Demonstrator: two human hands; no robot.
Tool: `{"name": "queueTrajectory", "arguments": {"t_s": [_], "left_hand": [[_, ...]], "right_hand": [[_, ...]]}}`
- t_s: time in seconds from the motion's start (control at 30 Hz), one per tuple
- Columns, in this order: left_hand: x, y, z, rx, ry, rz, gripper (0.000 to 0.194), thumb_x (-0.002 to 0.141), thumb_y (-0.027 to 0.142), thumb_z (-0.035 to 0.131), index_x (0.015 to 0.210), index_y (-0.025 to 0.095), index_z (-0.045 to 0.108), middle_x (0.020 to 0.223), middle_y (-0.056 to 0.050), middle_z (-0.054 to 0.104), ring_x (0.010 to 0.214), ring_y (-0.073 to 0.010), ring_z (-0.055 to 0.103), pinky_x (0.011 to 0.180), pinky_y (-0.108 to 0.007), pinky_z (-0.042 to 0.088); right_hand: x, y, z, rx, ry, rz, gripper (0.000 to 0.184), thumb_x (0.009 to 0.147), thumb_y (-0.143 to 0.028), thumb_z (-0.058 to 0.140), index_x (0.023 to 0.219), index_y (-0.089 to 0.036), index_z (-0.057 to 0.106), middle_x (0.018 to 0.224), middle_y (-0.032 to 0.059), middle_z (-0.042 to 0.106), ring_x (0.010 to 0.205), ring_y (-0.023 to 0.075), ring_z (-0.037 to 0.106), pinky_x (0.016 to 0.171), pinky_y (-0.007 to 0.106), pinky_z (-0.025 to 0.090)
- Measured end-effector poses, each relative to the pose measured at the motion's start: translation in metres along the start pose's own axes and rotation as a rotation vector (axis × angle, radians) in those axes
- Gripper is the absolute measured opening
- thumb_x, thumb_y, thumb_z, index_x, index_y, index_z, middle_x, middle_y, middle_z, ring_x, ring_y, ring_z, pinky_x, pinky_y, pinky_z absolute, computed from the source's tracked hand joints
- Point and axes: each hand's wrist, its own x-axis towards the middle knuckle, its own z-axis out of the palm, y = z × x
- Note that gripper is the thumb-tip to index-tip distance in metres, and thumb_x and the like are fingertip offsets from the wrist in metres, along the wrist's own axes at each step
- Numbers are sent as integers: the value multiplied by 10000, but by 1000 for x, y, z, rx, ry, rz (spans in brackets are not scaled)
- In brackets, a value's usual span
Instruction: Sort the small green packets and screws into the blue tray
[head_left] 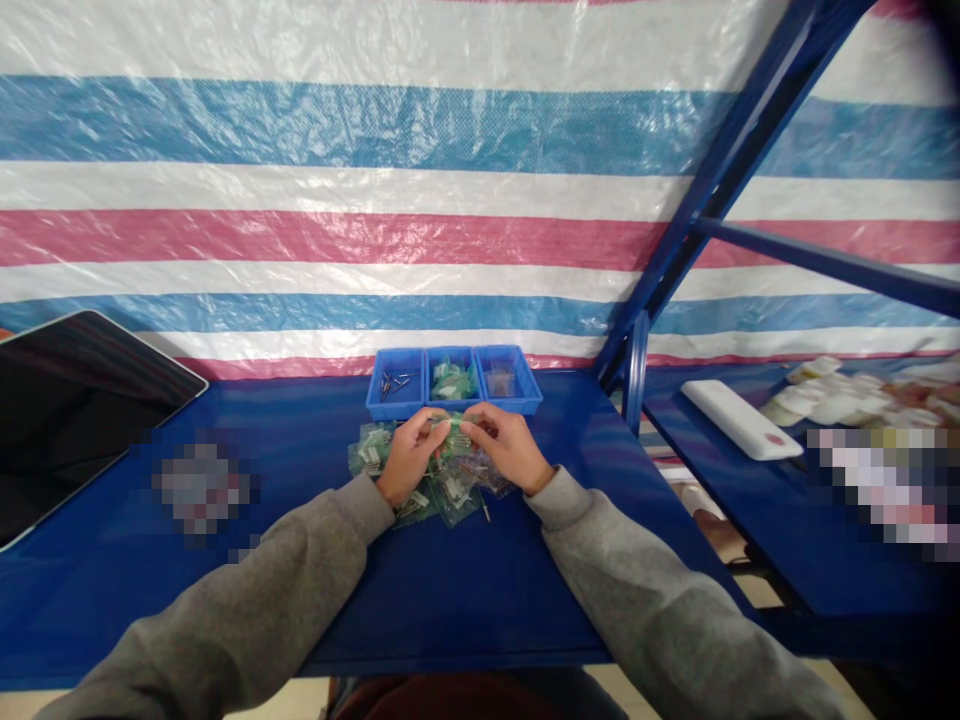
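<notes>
Both hands meet over a heap of small clear greenish plastic bags (452, 492) with metal pieces inside. My left hand (411, 452) pinches one side of a green-edged plastic bag (455, 424), and my right hand (511, 446) pinches the other side. What that bag holds is hard to make out. Just behind the hands stands a row of three joined blue bins. The left bin (397, 408) has a few metal pins, the middle bin (452, 405) green plastic bags, the right bin (517, 406) small brownish bits. A thin metal pin (487, 513) lies by the heap.
A large black screen (82, 410) leans at the left of the blue table (465, 610). Blue metal beams (675, 240) rise at the right. Beyond a gap, another blue table holds a white box (741, 420) and pale rolls (847, 398). Striped sheeting (337, 190) hangs behind.
</notes>
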Motion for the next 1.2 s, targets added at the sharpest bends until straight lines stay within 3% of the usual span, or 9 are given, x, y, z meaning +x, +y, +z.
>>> {"name": "queueTrajectory", "arguments": {"t_s": [0.23, 0.43, 0.87, 1.2], "left_hand": [[0, 4, 0, -16, -16, 9, 242, 827, 392, 567, 886, 157, 575, 626, 32, 530, 552, -101, 481, 523, -205, 393], [-1, 4, -1, 35, -44, 38, 229, 837, 373, 557, 850, 145, 575, 658, 26, 527, 572, -91, 468, 545, -198, 383], [1, 0, 0, -12, -80, -10, 245, 798, 368, 611, 869, 134, 601, 626, 29, 526, 521, -79, 465, 496, -192, 391], [1, 0, 1, -42, -37, -8, 258, 767, 357, 648, 895, 134, 625, 682, 4, 594, 537, -86, 493, 502, -193, 414]], "right_hand": [[1, 4, 1, -79, 54, -30, 183, 849, -335, 562, 863, -177, 653, 740, 19, 654, 638, 142, 574, 603, 238, 430], [1, 5, 2, -97, 60, -1, 184, 846, -332, 563, 829, -175, 655, 669, 6, 629, 584, 133, 545, 564, 231, 406], [2, 11, -1, 34, 102, 72, 290, 792, -419, 618, 666, -160, 581, 568, -19, 538, 538, 114, 476, 520, 226, 361], [3, 12, -1, 92, 59, 45, 241, 809, -373, 600, 731, -146, 612, 653, 7, 585, 592, 123, 497, 556, 236, 381]]}}
